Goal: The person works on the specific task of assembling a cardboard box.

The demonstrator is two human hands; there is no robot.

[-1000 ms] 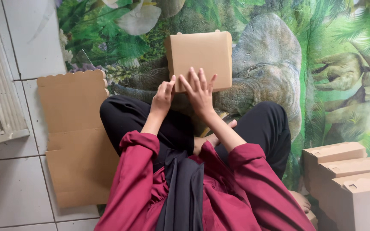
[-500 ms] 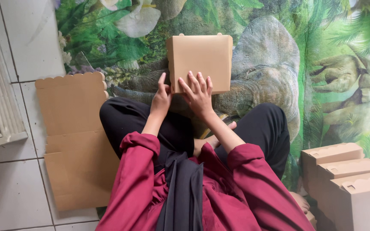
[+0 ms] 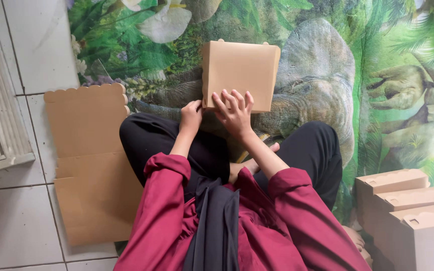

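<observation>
A brown cardboard box (image 3: 240, 70) rests on the green patterned mat (image 3: 327, 60) in front of my crossed legs. My right hand (image 3: 235, 111) lies flat on the box's near edge, fingers spread and pressing down. At the near left corner of the box, my left hand (image 3: 191, 115) is curled with its fingers closed around the edge. Both arms wear dark red sleeves.
A flat unfolded cardboard sheet (image 3: 89, 160) with a scalloped edge lies on the white tile floor at my left. Several assembled cardboard boxes (image 3: 408, 211) are stacked at the lower right. A white frame (image 3: 1, 120) runs along the left edge.
The box sits slightly lower and nearer in view. My right hand has slid down to the box's near edge, and my left hand has curled at its corner.
</observation>
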